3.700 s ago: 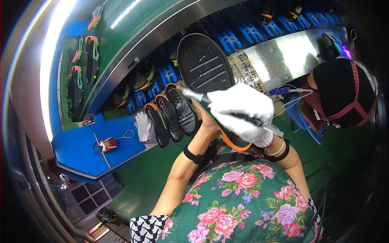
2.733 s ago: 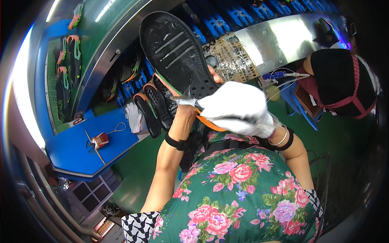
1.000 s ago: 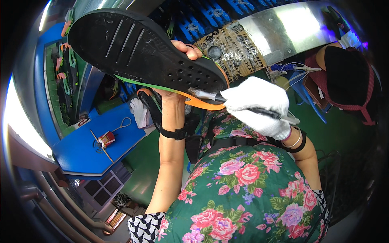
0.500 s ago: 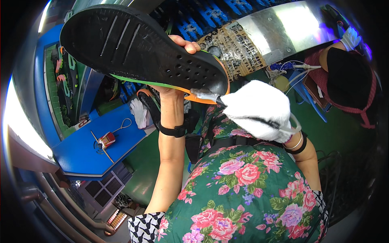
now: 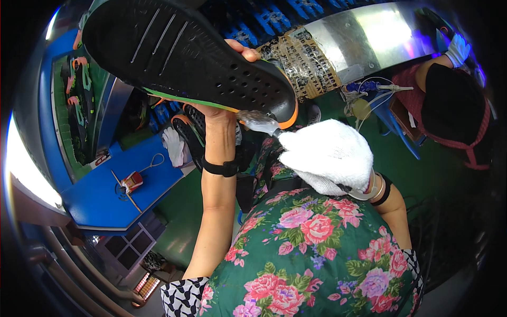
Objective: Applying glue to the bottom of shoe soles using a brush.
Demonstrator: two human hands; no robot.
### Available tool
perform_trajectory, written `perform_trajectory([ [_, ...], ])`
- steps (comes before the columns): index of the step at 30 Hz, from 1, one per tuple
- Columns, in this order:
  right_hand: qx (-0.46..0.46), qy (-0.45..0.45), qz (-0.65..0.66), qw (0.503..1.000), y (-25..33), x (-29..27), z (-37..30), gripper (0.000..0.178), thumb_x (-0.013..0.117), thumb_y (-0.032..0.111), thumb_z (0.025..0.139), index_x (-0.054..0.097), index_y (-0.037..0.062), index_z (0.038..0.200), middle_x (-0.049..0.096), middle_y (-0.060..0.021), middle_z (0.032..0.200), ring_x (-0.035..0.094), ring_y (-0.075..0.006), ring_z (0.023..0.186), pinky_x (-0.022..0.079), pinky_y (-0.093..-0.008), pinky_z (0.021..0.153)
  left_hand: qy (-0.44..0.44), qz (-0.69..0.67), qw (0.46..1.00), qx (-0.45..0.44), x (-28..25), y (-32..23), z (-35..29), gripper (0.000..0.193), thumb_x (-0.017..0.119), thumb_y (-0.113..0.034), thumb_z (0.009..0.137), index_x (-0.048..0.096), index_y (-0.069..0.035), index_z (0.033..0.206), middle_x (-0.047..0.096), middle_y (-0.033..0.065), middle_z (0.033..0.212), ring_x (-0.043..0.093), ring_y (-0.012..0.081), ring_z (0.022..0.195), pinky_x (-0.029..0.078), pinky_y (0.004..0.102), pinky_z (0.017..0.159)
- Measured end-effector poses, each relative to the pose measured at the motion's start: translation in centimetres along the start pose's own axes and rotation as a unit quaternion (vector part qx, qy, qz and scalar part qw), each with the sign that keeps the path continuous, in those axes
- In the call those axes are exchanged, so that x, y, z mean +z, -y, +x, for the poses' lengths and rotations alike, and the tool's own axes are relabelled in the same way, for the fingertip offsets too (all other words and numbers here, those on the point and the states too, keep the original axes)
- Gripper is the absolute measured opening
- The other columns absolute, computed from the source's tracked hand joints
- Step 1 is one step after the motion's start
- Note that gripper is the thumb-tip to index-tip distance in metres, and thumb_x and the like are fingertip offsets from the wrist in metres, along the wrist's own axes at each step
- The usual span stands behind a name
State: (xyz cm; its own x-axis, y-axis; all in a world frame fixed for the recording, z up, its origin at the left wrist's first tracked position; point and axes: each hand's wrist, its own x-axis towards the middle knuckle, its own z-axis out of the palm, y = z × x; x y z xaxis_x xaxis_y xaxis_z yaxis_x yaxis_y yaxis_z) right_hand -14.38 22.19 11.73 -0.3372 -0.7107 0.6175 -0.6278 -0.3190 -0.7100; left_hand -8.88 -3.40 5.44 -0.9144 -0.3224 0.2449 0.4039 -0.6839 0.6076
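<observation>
black sole [image 5: 174, 58], pink-flowered green garment [image 5: 317, 248], black-and-white sleeves [image 5: 182, 298], blue table [image 5: 100, 198]

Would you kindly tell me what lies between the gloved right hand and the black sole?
The head view shows a brush, held by the right hand, its bristles at the edge of the sole.

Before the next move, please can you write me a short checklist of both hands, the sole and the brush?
1. Left hand holds the black sole: ok, fingers over its upper edge.
2. Left hand gloved: not ok, bare.
3. Right hand gloved: ok, white glove on.
4. Brush gripped: ok, in the right hand.
5. Bristles at the sole's lower edge: ok.
6. Sole surface dry: cannot tell, it shines in places.
</observation>
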Motion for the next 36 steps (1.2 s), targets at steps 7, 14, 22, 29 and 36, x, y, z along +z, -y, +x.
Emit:
perform_trajectory([
  [7,-0.002,-0.011,0.024,1.000,0.5,0.3,0.8,0.031,0.079,0.003,0.080,0.081,0.0098,0.110,0.079,-0.0121,0.111,0.076,-0.0273,0.098,0.061,-0.0370,0.084,-0.015,-0.011,1.000,0.016,0.9,1.0,0.0,0.118,0.058,-0.095,0.074,0.058,0.008,0.132,0.065,0.0197,0.118,0.064,0.0331,0.113,0.059,0.0446,0.092],
  [14,0.079,0.029,0.046,0.995,0.4,0.0,-1.6,0.032,0.077,0.001,0.080,0.081,0.0102,0.110,0.079,-0.0116,0.110,0.076,-0.0268,0.095,0.061,-0.0378,0.084,0.044,-0.004,0.999,-0.002,0.8,0.3,0.3,0.109,0.063,-0.089,0.077,0.058,0.006,0.131,0.067,0.0205,0.118,0.064,0.0321,0.112,0.058,0.0421,0.094],
  [22,0.050,-0.006,0.020,0.999,0.5,-0.4,-0.5,0.031,0.081,0.003,0.079,0.082,0.0154,0.107,0.080,-0.0062,0.107,0.076,-0.0234,0.093,0.061,-0.0346,0.081,0.040,-0.028,0.999,0.008,1.4,0.3,-0.3,0.094,0.065,-0.078,0.085,0.058,0.005,0.127,0.068,0.0250,0.112,0.063,0.0334,0.112,0.058,0.0427,0.095],
  [29,0.047,0.013,-0.006,0.999,0.8,-0.4,-1.1,0.031,0.081,0.003,0.078,0.081,0.0138,0.107,0.079,-0.0085,0.108,0.075,-0.0249,0.090,0.060,-0.0350,0.080,0.073,-0.072,0.995,0.002,1.7,-0.1,-0.2,0.083,0.064,-0.068,0.092,0.056,0.006,0.128,0.068,0.0261,0.112,0.062,0.0345,0.114,0.058,0.0446,0.095],
  [36,0.048,-0.022,0.084,0.995,1.8,0.2,0.2,0.029,0.084,0.001,0.073,0.081,0.0107,0.100,0.080,-0.0109,0.099,0.077,-0.0254,0.089,0.059,-0.0350,0.079,0.058,-0.051,0.997,0.025,2.2,0.4,-0.7,0.079,0.059,-0.067,0.095,0.057,0.006,0.127,0.068,0.0252,0.112,0.062,0.0350,0.114,0.058,0.0455,0.096],
])
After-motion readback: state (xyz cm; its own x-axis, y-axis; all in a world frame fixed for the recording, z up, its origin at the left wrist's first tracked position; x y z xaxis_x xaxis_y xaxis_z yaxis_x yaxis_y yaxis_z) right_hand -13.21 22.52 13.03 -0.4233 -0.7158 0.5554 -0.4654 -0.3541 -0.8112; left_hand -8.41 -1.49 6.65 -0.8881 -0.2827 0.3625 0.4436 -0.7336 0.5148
